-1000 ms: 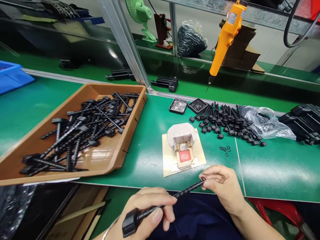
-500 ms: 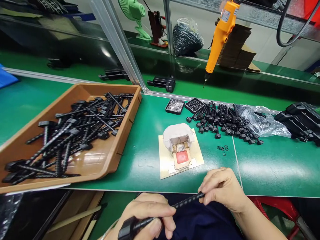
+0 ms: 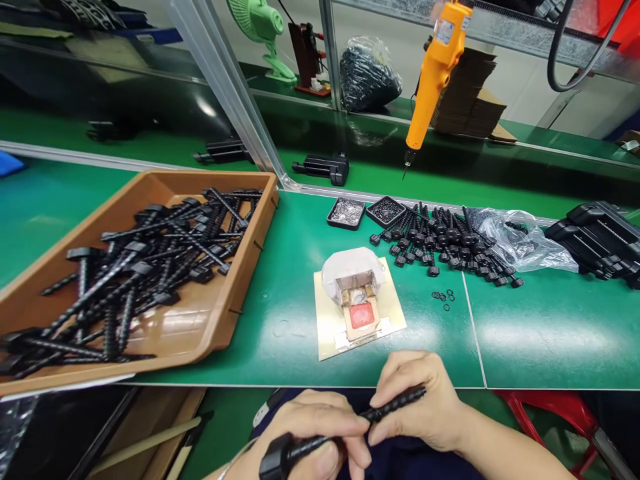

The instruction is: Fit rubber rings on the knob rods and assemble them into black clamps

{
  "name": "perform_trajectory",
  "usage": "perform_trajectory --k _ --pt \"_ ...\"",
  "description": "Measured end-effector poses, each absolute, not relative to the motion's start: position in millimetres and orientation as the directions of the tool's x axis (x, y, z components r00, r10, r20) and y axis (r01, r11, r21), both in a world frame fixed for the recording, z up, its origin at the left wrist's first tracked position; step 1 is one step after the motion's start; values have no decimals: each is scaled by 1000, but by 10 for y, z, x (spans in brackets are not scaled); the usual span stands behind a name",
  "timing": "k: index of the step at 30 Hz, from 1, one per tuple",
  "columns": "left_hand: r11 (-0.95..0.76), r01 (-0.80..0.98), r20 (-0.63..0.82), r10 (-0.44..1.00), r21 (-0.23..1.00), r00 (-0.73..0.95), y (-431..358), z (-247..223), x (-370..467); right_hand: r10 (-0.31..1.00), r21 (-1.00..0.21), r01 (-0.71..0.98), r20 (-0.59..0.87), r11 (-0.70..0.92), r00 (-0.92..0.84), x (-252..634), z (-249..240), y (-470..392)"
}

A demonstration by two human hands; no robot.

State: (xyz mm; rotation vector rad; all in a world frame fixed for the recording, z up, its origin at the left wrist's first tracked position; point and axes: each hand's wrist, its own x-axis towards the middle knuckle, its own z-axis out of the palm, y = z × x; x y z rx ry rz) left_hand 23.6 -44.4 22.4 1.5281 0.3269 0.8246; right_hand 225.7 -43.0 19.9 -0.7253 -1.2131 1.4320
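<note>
A long black threaded rod (image 3: 395, 405) with a thick knob at its lower left end lies across both hands, just off the table's front edge. My left hand (image 3: 320, 427) is closed round the rod near the knob. The fingers of my right hand (image 3: 420, 400) pinch its far part, and the tip shows past them. Beyond the hands, a white fixture (image 3: 353, 273) with a red pad stands on a pale board. Several small black rings (image 3: 443, 296) lie to the right of it.
At the left is a brown tray (image 3: 225, 327) of black knobbed rods. Smaller black screws (image 3: 450, 233) are heaped at the back, beside two small boxes of parts (image 3: 346, 213) and a plastic bag (image 3: 535, 243). An orange screwdriver (image 3: 433, 80) hangs above.
My right hand has moved left and down along the rod, from its tip towards my left hand. The rod's tip now shows. The camera view has shifted slightly.
</note>
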Motion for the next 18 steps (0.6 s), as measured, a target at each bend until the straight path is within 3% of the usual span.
perform_trajectory --k 3,6,12,18 --pt "-49 -379 279 763 924 583 -464 234 259 954 -948 -280 213 149 -213 2446 324 -381" --pt "127 -374 89 857 919 508 -474 253 280 960 -971 -180 195 159 -199 2623 414 -363" --pt "331 -268 -145 831 905 537 -512 194 400 926 -968 -120 245 219 -288 2541 400 -426" --pt "351 -220 -149 774 910 615 -539 221 400 922 -949 45 289 311 -259 2573 526 -388"
